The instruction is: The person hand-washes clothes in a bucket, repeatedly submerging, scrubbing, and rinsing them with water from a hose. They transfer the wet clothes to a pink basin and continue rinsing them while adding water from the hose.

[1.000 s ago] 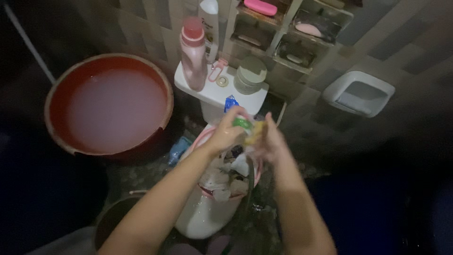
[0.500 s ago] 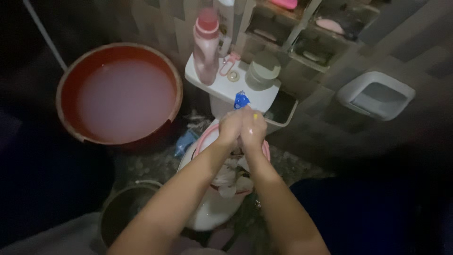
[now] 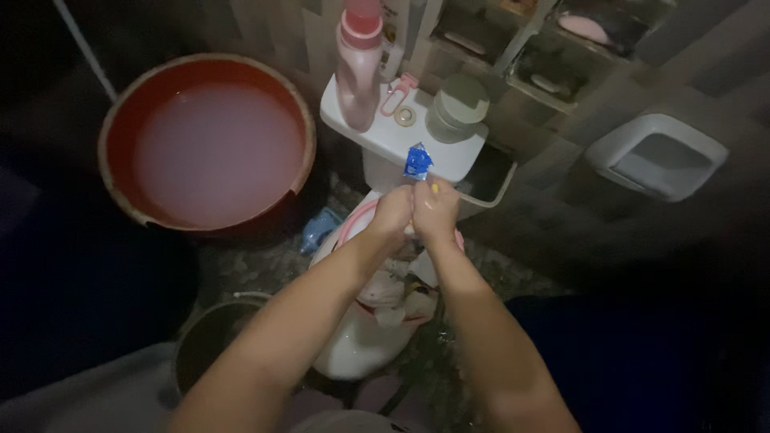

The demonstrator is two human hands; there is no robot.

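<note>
Sachet: a small blue packet [image 3: 417, 161], pinched at its lower edge and standing up above both hands, directly in front of the toilet tank's front edge.
Left hand: [image 3: 391, 215] fingers curled tight, tips closed on the sachet's bottom; it presses against the right hand.
Right hand: [image 3: 435, 208] fingers likewise narrow and closed on the sachet; a small yellow spot shows at the top of this hand, nature unclear.
Forearms: both bare, rising from the bottom of the view and meeting just in front of the tank.
Toilet tank: white lid [image 3: 377, 132], the landmark for this report, just behind the hands.
Pink bottle: tall, capped [image 3: 358, 64], upright on the tank lid, left end.
Grey jar: round, lidded [image 3: 457, 108], on the tank lid, right end.
Small items: a pink clip-like piece [image 3: 399, 88] and a round button between bottle and jar.
Toilet bowl: white with pink rim [image 3: 353, 353], below the tank, under the forearms; crumpled cloth or wrapping lies in it, contents indistinct.
Red tub: large, round [image 3: 120, 120], left of the tank, filled with cloudy water.
Dark bucket: [image 3: 204, 337] left of the bowl, near the left forearm.
Wall shelves: [image 3: 545, 48] behind and right of the tank.
White holder: [image 3: 654, 156] on the wall well right of the tank.
</note>
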